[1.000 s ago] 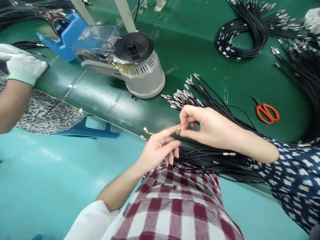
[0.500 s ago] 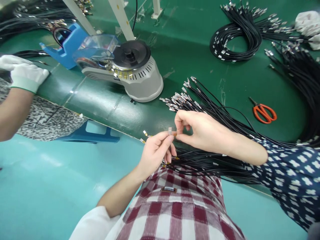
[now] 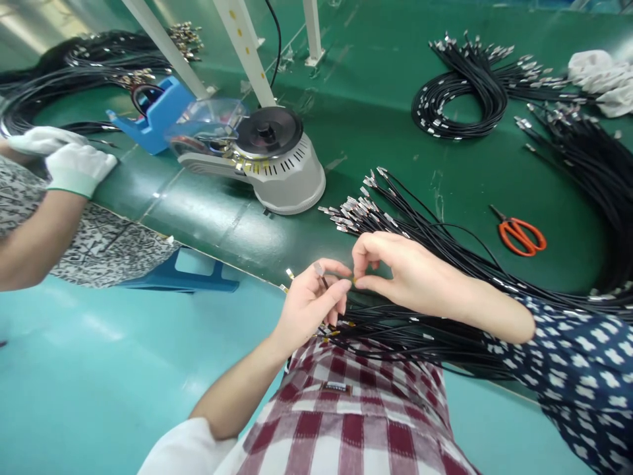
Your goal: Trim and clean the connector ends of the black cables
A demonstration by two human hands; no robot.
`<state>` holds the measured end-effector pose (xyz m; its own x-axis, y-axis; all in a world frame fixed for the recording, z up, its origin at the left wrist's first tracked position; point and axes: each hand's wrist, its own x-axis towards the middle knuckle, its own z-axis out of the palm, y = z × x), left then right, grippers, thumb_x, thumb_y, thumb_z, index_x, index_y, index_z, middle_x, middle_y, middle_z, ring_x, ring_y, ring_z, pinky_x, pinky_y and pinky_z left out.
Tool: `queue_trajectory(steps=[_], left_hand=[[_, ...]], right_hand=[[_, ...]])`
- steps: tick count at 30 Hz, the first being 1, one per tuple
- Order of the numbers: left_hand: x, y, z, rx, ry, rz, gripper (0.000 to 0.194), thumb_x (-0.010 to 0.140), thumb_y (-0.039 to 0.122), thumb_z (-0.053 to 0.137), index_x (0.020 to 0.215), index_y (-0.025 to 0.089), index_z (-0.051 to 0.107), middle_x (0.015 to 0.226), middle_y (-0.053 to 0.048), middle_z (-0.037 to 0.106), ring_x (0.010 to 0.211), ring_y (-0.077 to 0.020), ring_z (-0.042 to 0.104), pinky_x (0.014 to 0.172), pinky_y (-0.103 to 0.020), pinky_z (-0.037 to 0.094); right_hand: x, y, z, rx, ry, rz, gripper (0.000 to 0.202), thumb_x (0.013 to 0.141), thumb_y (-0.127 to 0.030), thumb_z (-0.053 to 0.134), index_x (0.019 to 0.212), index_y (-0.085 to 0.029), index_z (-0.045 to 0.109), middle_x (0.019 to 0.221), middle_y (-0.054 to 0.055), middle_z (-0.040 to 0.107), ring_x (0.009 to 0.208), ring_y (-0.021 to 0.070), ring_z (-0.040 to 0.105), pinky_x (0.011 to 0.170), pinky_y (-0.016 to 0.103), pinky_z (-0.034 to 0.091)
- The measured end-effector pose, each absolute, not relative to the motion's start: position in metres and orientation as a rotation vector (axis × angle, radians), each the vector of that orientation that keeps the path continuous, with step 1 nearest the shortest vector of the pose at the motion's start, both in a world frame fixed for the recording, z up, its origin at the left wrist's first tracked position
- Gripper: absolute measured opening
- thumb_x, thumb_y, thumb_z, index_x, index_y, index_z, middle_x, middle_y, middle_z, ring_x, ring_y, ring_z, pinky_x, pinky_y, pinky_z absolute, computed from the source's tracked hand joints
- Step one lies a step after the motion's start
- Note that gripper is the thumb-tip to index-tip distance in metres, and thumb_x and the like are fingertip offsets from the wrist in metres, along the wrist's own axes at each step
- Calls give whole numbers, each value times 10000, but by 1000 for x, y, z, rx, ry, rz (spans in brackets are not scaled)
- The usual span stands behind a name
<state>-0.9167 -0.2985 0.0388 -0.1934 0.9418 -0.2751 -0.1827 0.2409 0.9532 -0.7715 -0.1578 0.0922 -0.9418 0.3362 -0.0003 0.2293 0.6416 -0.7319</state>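
In my left hand (image 3: 312,297) a thin black cable with a flat metal-tipped connector (image 3: 320,269) stands up between the curled fingers. My right hand (image 3: 403,267) pinches a tiny yellow piece (image 3: 354,281), which looks like tape, close to the left fingertips. Whether the left fingertips touch that piece I cannot tell. Below both hands, a bundle of black cables (image 3: 395,323) with some yellow-wrapped ends lies along the table's front edge. Behind the right hand a second bundle has bare silvery connectors (image 3: 359,210) pointing left.
A round grey tape dispenser (image 3: 289,178) and a blue tape holder (image 3: 158,119) stand at the left. Orange-handled scissors (image 3: 521,236) lie right of the cables. A coiled cable bundle (image 3: 420,109) sits farther back. A co-worker's gloved hands (image 3: 79,168) rest at the left table edge.
The view has tilted slightly, so the table appears lower. The connector has shifted left, from the left fingertips to between the fingers. My right hand stays pinched, now showing a yellow piece.
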Motion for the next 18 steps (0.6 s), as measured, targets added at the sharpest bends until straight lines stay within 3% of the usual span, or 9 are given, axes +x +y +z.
queue_trajectory(steps=[4,7,10,14,18], left_hand=[[-913,-297,42,770,1422,1249,250,877,391,650,872,158,562,514,51,582,347,-55,480,368,-147,377],[-911,-296,41,726,1483,1302,253,864,390,665,836,158,568,507,48,585,337,-56,476,362,-152,374],[-911,-295,37,671,1496,1328,268,853,404,676,826,165,557,511,45,596,332,-69,491,346,-161,370],[-913,-294,34,651,1475,1325,268,858,407,670,845,168,551,514,48,599,327,-74,499,334,-161,371],[-913,-295,32,665,1421,1328,257,868,394,664,887,164,549,525,53,592,334,-71,496,341,-159,380]], right_hand=[[-772,-160,88,-508,-2661,1233,142,801,-126,669,831,-207,556,852,1,641,836,167,573,721,280,415],[-771,-162,71,-712,-2365,1603,90,854,-229,630,915,-209,567,867,8,694,786,158,627,699,281,456],[-770,-166,51,-906,-2001,1845,195,906,-345,567,1015,-186,596,984,56,713,753,149,639,691,288,499],[-769,-182,41,-931,-1953,1802,313,899,-442,587,1036,-180,687,1007,60,716,807,166,634,688,283,490],[-773,-192,41,-955,-1940,1744,210,821,-380,702,855,-177,741,835,39,742,752,171,641,665,281,469]])
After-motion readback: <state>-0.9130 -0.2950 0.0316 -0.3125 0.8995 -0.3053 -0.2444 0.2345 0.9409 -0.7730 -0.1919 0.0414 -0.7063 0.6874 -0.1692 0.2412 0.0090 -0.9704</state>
